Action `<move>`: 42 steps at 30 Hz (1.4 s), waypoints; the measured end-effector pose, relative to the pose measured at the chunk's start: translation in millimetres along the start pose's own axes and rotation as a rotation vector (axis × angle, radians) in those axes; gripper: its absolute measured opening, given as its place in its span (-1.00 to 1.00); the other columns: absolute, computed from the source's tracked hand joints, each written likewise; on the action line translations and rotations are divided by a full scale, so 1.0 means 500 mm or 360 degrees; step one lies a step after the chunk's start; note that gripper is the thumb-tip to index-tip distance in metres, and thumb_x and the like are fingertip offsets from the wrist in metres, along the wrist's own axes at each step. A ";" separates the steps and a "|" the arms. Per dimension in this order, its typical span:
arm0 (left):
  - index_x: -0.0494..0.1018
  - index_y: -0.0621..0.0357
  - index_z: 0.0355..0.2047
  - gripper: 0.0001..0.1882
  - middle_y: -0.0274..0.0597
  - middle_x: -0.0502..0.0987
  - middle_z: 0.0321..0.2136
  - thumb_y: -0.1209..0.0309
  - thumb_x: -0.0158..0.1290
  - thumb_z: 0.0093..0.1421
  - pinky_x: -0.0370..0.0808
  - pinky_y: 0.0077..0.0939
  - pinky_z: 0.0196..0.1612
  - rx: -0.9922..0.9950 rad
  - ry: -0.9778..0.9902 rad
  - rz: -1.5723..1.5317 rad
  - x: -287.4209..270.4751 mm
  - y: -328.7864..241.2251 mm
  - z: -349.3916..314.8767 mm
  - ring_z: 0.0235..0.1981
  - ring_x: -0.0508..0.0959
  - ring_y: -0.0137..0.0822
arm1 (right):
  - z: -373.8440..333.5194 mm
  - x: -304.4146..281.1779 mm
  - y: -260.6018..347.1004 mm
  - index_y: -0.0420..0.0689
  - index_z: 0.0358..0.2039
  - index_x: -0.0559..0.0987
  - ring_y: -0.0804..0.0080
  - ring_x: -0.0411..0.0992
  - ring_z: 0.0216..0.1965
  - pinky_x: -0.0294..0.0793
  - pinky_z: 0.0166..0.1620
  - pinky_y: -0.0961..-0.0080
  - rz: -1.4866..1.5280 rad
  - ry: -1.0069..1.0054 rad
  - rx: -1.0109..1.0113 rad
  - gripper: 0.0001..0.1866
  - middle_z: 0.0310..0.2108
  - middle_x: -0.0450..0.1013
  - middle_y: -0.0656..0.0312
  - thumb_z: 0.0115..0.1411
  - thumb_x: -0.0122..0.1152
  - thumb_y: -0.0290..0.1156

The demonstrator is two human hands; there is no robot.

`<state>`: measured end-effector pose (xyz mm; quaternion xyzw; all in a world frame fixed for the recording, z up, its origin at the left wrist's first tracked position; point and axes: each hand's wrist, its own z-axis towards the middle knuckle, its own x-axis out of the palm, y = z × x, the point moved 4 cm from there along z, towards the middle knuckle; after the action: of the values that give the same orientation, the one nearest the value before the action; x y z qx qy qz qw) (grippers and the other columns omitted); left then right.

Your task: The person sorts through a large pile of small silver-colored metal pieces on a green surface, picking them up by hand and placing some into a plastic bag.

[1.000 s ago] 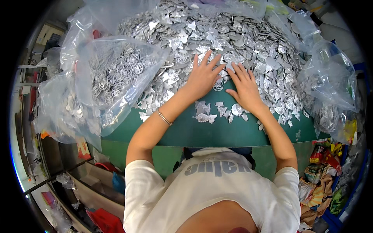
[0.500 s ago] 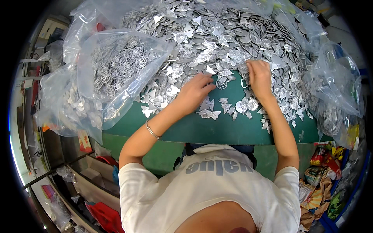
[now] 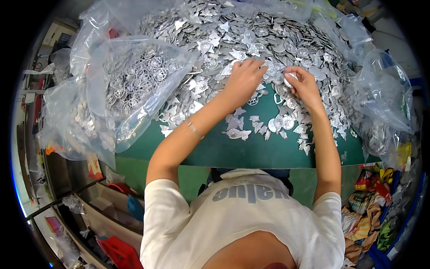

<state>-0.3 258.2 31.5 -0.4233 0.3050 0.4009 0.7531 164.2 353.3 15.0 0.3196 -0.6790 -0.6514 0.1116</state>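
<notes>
A large pile of silvery flat metal charms [image 3: 282, 40] covers the far part of the green table [image 3: 210, 154]. Over the near edge of that heap lies my left hand [image 3: 245, 83], its fingers slightly apart and touching the pieces; nothing shows in its grasp. Pinched between the thumb and fingers of my right hand [image 3: 306, 87] is a round silvery metal charm [image 3: 291, 80], raised a little above the heap. Several loose charms [image 3: 281, 122], some round and some irregular, lie on the green surface between my forearms.
An open clear plastic bag [image 3: 130, 130] of openwork round metal pieces [image 3: 143, 76] stands at the left. More clear bagging [image 3: 380, 85] borders the pile at the right. Beside the table are a drawer [image 3: 107, 210] at lower left and crumpled packaging [image 3: 367, 201] at lower right.
My left hand has moved farther away and to the right over the pile. My right hand has turned and now shows a round charm between its fingers.
</notes>
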 end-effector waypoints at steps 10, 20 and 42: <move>0.34 0.19 -0.04 -0.52 -0.05 0.36 -0.21 0.63 -0.06 -0.05 0.10 0.04 0.15 0.0400 0.0468 0.0038 0.064 0.045 0.068 -0.09 0.37 -0.13 | -0.019 0.062 0.047 -0.24 -0.33 0.45 -0.01 0.45 -0.37 0.41 -0.36 0.17 -0.1411 -0.0355 -0.0426 -0.67 -0.44 0.45 -0.01 -0.08 0.30 -0.37; 0.34 0.20 -0.17 -0.60 -0.07 0.41 -0.24 0.69 -0.09 -0.09 0.31 -0.23 -0.13 0.0402 0.0367 -0.0079 0.035 0.017 0.057 -0.21 0.42 -0.05 | -0.029 -0.015 -0.009 -0.29 -0.15 0.47 0.63 0.35 -0.38 0.33 -0.30 0.65 0.0112 -0.0340 0.0024 -0.67 -0.47 0.45 0.28 0.07 0.20 -0.43; 0.47 0.11 -0.24 -0.79 -0.07 0.43 -0.38 0.41 0.04 0.08 0.45 -0.31 -0.37 -0.0333 0.0062 -0.0348 0.052 0.015 0.048 -0.37 0.51 -0.12 | -0.058 -0.002 0.040 -0.15 -0.46 0.58 0.15 0.44 -0.60 0.39 -0.46 0.32 -0.1168 -0.0447 -0.0165 -0.67 -0.72 0.42 0.07 -0.15 0.36 -0.17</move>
<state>8.9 291.1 18.6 -0.5380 0.2282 0.3379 0.7378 176.0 329.2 37.9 0.4427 -0.4946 -0.7188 -0.2067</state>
